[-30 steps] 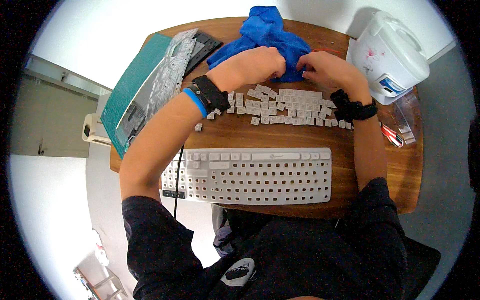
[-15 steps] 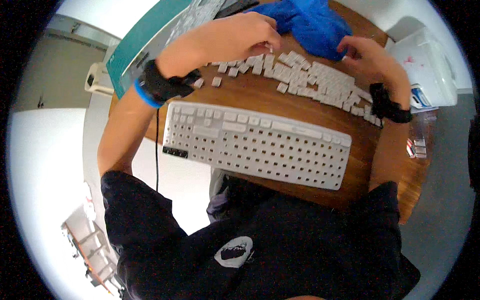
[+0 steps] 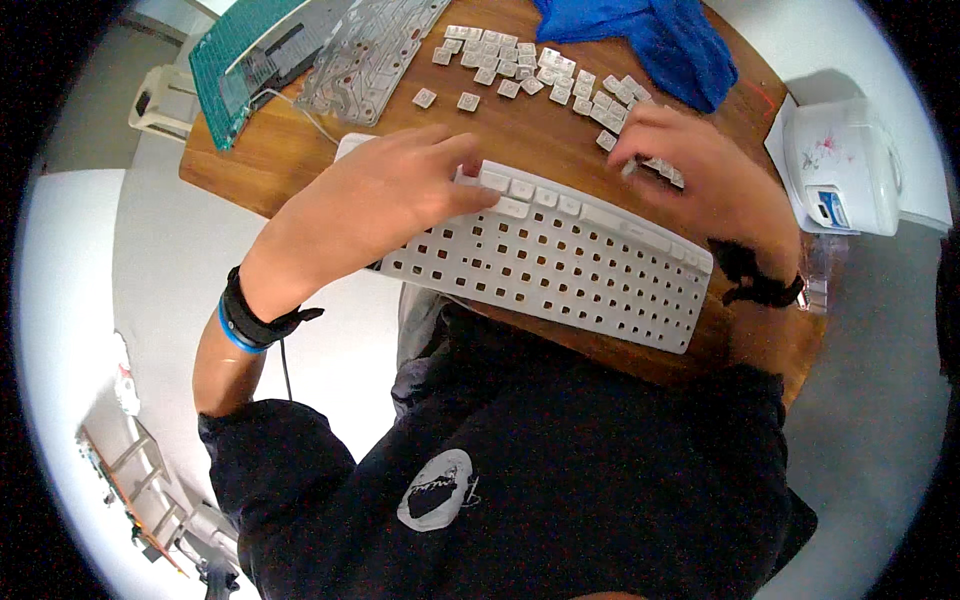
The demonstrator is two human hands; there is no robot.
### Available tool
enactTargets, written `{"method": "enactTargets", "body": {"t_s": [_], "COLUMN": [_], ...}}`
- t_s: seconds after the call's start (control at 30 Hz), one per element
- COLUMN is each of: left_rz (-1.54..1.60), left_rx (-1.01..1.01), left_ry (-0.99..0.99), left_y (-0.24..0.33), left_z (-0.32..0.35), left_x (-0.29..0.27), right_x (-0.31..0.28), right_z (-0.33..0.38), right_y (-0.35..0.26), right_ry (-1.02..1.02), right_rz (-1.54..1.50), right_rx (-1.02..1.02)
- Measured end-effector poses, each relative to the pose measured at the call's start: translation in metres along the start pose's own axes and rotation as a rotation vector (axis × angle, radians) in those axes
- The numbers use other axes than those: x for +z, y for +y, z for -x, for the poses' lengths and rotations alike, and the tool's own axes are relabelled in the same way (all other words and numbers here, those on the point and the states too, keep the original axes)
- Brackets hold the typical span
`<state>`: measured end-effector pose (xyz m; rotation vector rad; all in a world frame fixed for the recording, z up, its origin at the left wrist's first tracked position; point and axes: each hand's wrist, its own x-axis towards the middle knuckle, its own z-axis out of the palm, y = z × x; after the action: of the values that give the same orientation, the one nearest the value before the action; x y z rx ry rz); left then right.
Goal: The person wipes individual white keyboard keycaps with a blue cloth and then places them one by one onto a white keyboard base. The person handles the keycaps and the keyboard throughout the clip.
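With the left hand [image 3: 385, 185] spread over the keyboard [image 3: 570, 272], the right hand [image 3: 690, 160], seemingly pinching a key [image 3: 629, 169], could scatter the loose keys [image 3: 562, 92] by brushing them.

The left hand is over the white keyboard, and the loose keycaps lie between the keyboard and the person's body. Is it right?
Not quite: the head view shows the loose keycaps on the far side of the white keyboard from the person's body. The left hand is indeed over the keyboard.
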<state>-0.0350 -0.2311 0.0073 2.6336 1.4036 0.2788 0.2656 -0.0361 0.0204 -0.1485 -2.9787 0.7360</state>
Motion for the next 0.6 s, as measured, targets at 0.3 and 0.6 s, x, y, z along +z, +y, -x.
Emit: {"method": "enactTargets", "body": {"t_s": [0.3, 0.6], "left_rz": [-0.034, -0.003], "left_rx": [-0.004, 0.000], "left_ry": [0.043, 0.056], "left_y": [0.005, 0.004], "left_z": [0.010, 0.009], "left_x": [0.012, 0.015], "right_x": [0.039, 0.056], "right_z": [-0.015, -0.024], "right_y": [-0.063, -0.072], "right_ry": [-0.062, -0.027], "right_rz": [-0.205, -0.109], "right_rx": [0.227, 0.220]}}
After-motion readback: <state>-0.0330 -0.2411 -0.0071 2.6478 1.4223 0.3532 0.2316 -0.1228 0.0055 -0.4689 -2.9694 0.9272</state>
